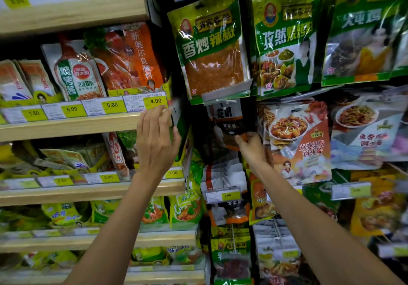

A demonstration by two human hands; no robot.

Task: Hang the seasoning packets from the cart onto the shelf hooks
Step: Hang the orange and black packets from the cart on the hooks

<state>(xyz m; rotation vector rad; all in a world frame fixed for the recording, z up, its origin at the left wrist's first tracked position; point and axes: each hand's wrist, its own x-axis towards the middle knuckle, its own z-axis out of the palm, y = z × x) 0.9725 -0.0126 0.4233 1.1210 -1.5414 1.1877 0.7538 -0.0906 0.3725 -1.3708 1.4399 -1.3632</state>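
Note:
A dark seasoning packet (229,119) with a white top and orange bottom edge hangs in the gap under the green chilli packet (212,48). My right hand (252,147) pinches the dark packet's lower edge from below. My left hand (155,139) is raised with straight fingers in front of the wooden shelf end, next to the 4.00 price tag (155,101), holding nothing. The hook itself is hidden behind a clear tag holder (227,91). The cart is out of view.
Wooden shelves (72,128) on the left carry standing sauce pouches and yellow price tags. On the right, rows of hanging packets (295,139) crowd the hooks, with more white and green packets (223,178) below the dark one.

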